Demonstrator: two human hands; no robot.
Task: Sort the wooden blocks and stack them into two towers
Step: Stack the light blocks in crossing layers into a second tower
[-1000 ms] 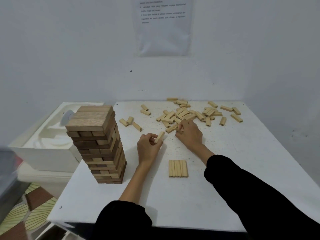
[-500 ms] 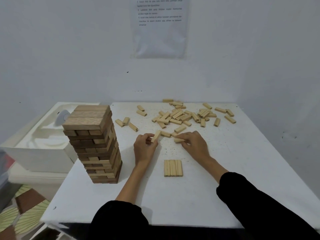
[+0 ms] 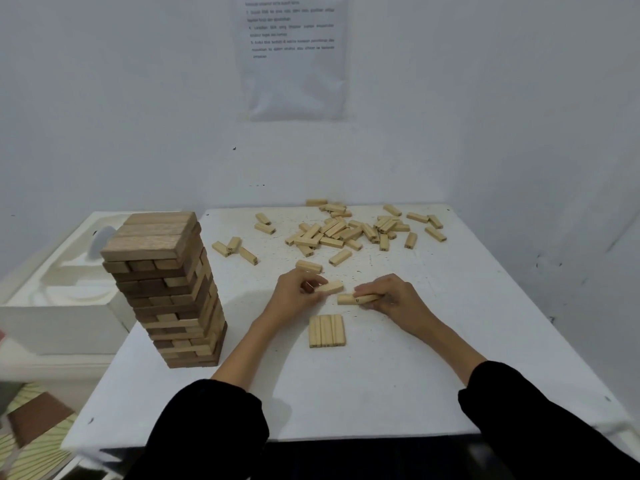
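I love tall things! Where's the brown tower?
In the head view, the brown tower stands on the table near its left edge, left of the left hand.

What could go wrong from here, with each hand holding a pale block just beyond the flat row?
1. The flat row is only loose blocks side by side; setting the left-hand block or right-hand block across it may shove them apart.
2. The tall tower stands near the left edge of the table, close to the left forearm; a sideways sweep might topple it.
3. Some blocks of the loose pile lie at the far edge and could get pushed off.
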